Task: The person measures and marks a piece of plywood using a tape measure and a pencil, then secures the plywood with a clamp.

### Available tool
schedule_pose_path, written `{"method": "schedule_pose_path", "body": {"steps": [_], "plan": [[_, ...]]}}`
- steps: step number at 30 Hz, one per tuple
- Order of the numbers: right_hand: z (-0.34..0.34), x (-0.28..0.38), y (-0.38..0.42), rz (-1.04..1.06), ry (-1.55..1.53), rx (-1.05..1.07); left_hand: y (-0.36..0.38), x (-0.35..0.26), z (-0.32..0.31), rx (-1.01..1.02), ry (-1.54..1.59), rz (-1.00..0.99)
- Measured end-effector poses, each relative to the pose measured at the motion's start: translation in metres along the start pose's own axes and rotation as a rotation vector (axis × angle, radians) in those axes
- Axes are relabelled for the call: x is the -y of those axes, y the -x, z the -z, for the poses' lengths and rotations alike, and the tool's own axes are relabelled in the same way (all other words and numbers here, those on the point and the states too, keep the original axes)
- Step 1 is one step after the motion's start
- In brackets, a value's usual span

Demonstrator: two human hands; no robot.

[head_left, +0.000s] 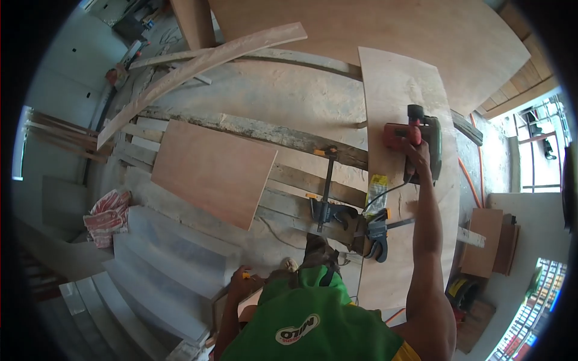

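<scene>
My right hand [418, 155] is wrapped round the handle of a red circular saw [394, 136], which rests on a long plywood panel [397, 277]. A dark cord runs from the saw back toward me. My left hand [239, 284] is low by my side with its fingers curled; a small yellow piece shows at them, too small to name. Near the panel's left edge are a black bar clamp [329, 180] and a second bar clamp [378, 234]. A yellow packet [377, 191] lies on the panel beside the cord.
A smaller plywood piece [214, 171] lies across wooden beams [241, 127] on the left. A long curved strip [205, 66] slants above it. Large plywood [385, 24] stands at the far side. Stair steps [174, 249] and a striped cloth [108, 216] are lower left. Orange cable [471, 180] runs right.
</scene>
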State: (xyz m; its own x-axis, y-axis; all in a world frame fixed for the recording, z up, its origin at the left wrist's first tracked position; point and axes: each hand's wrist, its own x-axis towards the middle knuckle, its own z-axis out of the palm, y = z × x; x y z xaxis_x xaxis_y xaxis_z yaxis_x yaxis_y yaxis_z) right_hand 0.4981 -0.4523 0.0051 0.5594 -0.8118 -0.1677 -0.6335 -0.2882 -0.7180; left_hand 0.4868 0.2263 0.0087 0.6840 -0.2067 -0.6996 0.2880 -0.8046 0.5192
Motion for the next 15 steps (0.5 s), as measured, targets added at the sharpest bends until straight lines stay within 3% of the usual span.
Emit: {"method": "schedule_pose_path", "body": {"steps": [2,3,9,11,12,15], "plan": [[-0.002,-0.008,-0.004,0.059,-0.022,0.015,-0.004,-0.007,0.008,-0.045,-0.068,0.031],[0.002,-0.007,-0.004,0.109,0.027,0.005,-0.004,-0.013,0.010,-0.116,-0.113,-0.056],[0.002,-0.003,-0.025,0.239,0.016,-0.071,-0.024,-0.011,0.022,-0.119,-0.099,-0.001],[0.009,-0.002,-0.041,0.314,0.160,-0.091,-0.026,-0.014,0.029,-0.116,-0.099,0.009],[0.019,0.021,-0.031,0.240,0.111,-0.004,-0.025,-0.009,0.033,-0.122,-0.092,0.020],[0.022,0.038,-0.016,0.265,-0.247,-0.120,-0.032,0.007,0.038,-0.124,-0.073,-0.010]]}}
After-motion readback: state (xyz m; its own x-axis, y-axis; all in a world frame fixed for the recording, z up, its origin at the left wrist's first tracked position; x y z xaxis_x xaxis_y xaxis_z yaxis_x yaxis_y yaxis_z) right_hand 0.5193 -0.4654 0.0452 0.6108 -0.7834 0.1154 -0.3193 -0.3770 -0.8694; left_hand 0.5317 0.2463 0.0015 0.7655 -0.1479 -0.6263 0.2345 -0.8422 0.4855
